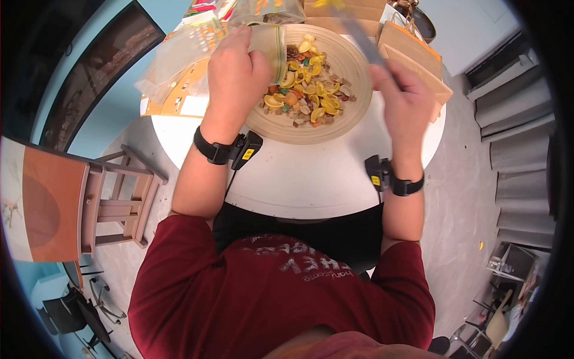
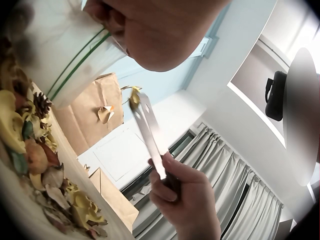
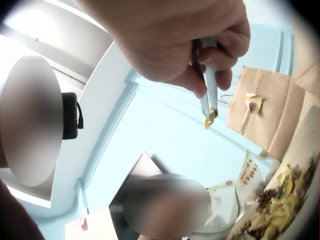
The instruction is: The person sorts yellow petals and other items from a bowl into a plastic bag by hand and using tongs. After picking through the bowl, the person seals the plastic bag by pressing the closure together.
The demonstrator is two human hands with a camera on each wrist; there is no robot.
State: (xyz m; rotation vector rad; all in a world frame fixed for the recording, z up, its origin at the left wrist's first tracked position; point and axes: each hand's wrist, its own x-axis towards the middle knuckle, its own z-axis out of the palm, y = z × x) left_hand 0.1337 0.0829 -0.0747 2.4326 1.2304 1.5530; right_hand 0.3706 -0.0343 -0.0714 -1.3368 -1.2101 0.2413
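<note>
The right hand (image 1: 406, 96) pinches metal tongs (image 2: 150, 135) whose tips hold a yellow dried piece (image 3: 210, 120), raised above the far right rim of a round plate (image 1: 350, 119). A mix of yellow curled pieces, a pine cone (image 2: 41, 104) and small brown, orange and green bits (image 1: 311, 90) lies on the plate. At the plate's left side the left hand (image 1: 236, 78) grips a clear zip bag (image 1: 272, 51) with a green-lined edge. What the bag holds is unclear.
Brown paper bags (image 1: 412, 51) stand behind and right of the plate. Other clear bags with orange dots (image 1: 179, 54) lie at the left on the white table (image 1: 287, 185). A wooden stool (image 1: 122, 200) stands on the floor at the left.
</note>
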